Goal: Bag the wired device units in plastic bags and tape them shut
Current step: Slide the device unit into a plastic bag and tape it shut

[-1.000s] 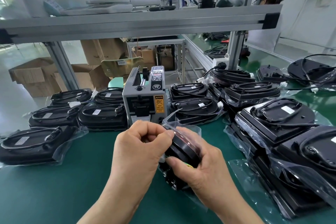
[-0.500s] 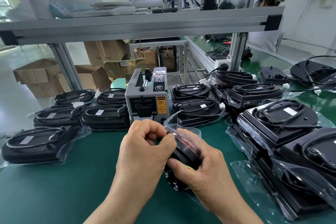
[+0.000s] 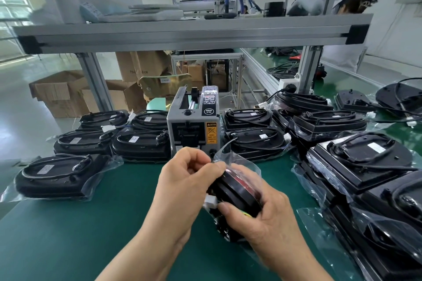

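Left hand (image 3: pixel 182 180) fingers curl, pinching the plastic bag (image 3: pixel 237 162) mouth; right hand (image 3: pixel 262 219) grips the bagged device unit (image 3: pixel 237 194) from below, held above the green table (image 3: pixel 91 223). Tape dispenser (image 3: pixel 194 128) stands just beyond the fingertips, bagged units (image 3: pixel 64 175) on both sides

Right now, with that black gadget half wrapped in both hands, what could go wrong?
The white plug sits by the thumb of the right hand; it might snag or tear the thin plastic bag.
The device is held tilted on edge, so a loose grip might let it topple.
The left hand pinches the bag's mouth; if it slips, the fold may reopen before taping.
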Demonstrator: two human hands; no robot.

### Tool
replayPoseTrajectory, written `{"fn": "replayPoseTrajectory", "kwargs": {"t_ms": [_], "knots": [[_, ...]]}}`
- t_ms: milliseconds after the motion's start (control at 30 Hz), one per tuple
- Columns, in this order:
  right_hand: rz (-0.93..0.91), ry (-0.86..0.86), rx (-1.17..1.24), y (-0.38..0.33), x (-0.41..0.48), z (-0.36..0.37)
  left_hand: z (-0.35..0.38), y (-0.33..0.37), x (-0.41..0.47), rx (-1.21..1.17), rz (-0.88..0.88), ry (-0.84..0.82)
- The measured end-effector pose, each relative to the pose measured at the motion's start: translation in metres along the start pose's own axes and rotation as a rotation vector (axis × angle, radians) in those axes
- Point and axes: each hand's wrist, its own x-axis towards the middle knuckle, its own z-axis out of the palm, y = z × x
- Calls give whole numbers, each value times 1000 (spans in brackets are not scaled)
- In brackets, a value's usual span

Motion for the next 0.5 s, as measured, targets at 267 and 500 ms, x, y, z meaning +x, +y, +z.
{"fn": "replayPoseTrajectory", "kwargs": {"t_ms": [267, 500], "knots": [[-25, 15, 13, -1, -1, 1, -1, -3, -1, 60, 57, -3], [-30, 20, 301, 10, 13, 18, -4, 7, 13, 305, 253, 68]]}}
